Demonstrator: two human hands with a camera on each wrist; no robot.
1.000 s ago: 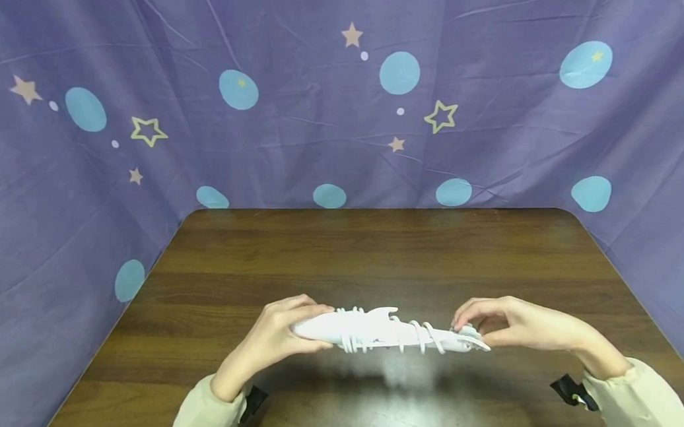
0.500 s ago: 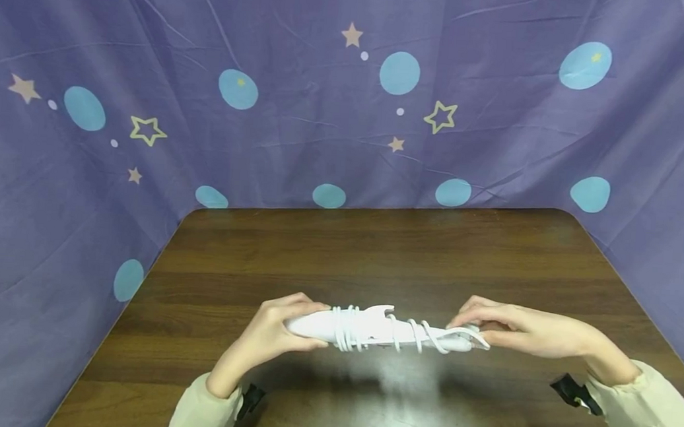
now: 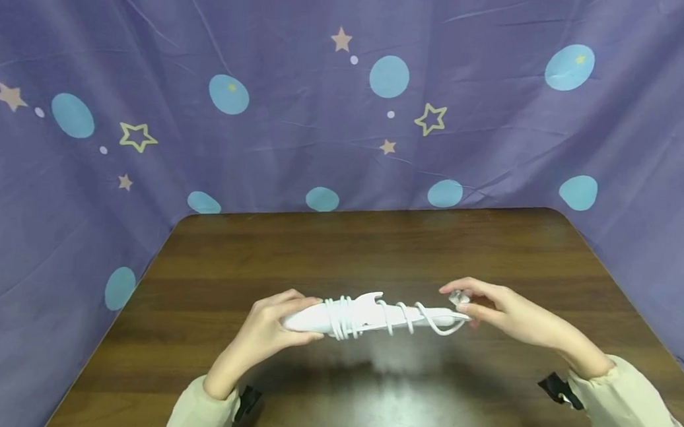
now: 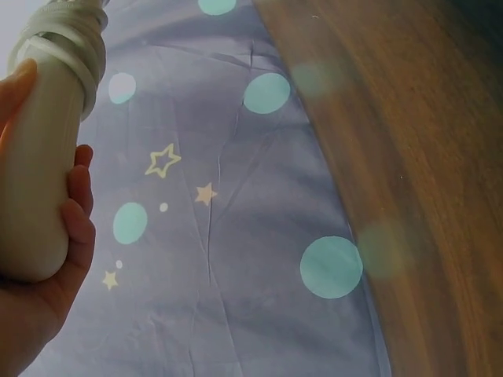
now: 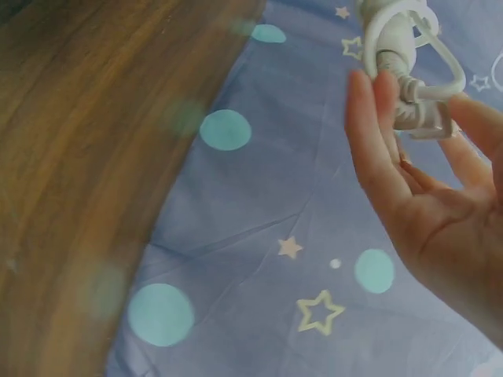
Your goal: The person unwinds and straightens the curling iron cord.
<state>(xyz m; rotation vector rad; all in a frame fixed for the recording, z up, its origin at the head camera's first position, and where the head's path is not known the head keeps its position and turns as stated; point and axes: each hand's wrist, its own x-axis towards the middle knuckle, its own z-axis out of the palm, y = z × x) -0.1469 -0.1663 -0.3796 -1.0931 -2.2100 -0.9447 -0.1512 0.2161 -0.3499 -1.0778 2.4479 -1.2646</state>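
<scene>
A white curling iron (image 3: 366,312) is held up over the table, lying roughly level, with its white cord (image 3: 341,317) wound round it in several loops. My left hand (image 3: 265,328) grips the thick rounded handle (image 4: 35,173), thumb on one side and fingers on the other. A small curved lever (image 3: 370,299) sticks up midway along the iron. At the thin right end my right hand (image 3: 510,316) pinches the plug (image 5: 424,118), which has a clear cover, between thumb and fingers. A slack loop of cord (image 5: 449,67) hangs between the plug and the barrel.
Beneath the hands is a brown wooden table (image 3: 375,255) with rounded far corners. A purple curtain (image 3: 304,72) with stars and blue spots hangs behind it and at both sides. Black straps (image 3: 560,390) sit at the wrists by the pale sleeves.
My right hand has lifted and shifted slightly left with the plug, and the cord by the tip has loosened into a wider loop. The iron's right end now tilts up a little.
</scene>
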